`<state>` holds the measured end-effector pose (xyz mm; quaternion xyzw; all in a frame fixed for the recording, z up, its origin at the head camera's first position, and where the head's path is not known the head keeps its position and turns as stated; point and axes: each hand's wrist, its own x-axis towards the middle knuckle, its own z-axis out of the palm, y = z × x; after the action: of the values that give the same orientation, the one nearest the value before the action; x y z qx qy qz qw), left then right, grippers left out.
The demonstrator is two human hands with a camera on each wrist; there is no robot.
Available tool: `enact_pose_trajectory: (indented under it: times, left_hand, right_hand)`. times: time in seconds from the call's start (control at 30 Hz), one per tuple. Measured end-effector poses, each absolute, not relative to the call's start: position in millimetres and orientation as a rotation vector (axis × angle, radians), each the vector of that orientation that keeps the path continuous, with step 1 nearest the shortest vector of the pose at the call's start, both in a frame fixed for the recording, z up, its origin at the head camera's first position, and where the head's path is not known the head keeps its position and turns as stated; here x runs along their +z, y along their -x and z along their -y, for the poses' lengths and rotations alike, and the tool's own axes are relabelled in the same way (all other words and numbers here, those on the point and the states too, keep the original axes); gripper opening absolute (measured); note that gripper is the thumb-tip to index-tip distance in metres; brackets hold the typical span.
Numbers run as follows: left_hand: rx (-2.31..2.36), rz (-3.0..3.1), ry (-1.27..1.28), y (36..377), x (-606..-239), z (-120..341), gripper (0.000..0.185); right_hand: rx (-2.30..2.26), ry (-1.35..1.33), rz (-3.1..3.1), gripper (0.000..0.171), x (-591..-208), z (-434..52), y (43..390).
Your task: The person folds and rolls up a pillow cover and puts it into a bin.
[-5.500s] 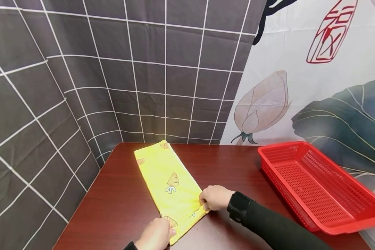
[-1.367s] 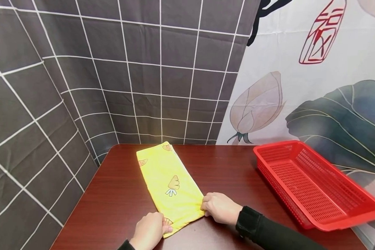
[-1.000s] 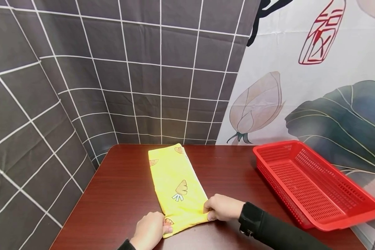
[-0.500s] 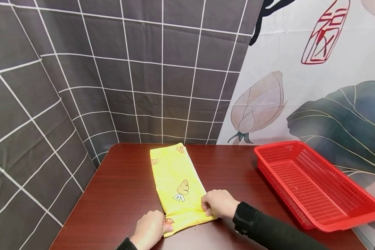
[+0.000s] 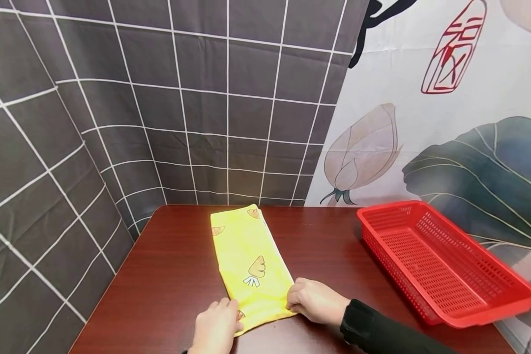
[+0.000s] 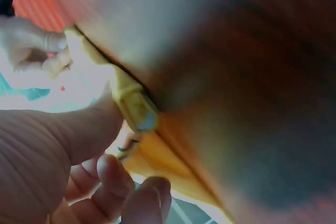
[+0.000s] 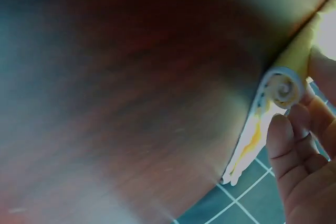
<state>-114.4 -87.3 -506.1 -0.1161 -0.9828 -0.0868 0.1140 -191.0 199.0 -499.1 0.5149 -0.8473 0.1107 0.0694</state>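
**A:** So the yellow towel (image 5: 248,260) is laid lengthwise mid-frame on the desk (image 5: 168,275), and its near end is being rolled. In the right wrist view the rolled end (image 7: 283,88) is seen as a tight little spiral. The right hand (image 5: 315,300) is curled around the roll's right end, gripping it, and the left hand (image 5: 215,327) is pinching the left end at the bottom of the frame, with the thumb (image 6: 79,135) pressed against the cloth.

**B:** Biggest risk, probably: the roll gets skewed. The towel is laid at a slight angle, so if one end is pushed faster than the other, a cone could be formed instead of a cylinder. It could also spring loose if either grip is eased, since only a turn or two has been wound. And the far end isn't pinned by anything, so the whole strip might be dragged along the desk rather than rolled up.

**A:** The red basket (image 5: 442,265) at the right is well apart, so no snag is expected there.

**B:** Compared with half a second ago, the near edge has been tucked in further, and the right hand has shifted slightly lower and right. A second and a half ago the towel was angled more toward the upper left; it's been straightened since.
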Motion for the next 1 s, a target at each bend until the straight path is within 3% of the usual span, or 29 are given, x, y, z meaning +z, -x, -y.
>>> enact_pose_trajectory:
  times: [0.2, 0.43, 0.87, 1.0]
  left_hand:
    - [0.003, 2.671, 0.536, 102, -512, 79, 0.01]
    - [0.061, 2.684, 0.656, 103, -515, 79, 0.034]
    - [0.015, 2.545, 0.782, 121, -519, 84, 0.009]
    - [-0.014, 2.526, 0.801, 135, -517, 87, 0.01]
  right_hand:
    - [0.264, -1.521, 2.435, 0.03, -506, -208, 181]
    - [0.221, -1.46, 2.378, 0.022, -509, -207, 176]
    - [0.133, -1.177, 2.601, 0.025, -507, -193, 133]
    - [0.183, -1.044, 2.756, 0.023, -506, -182, 126]
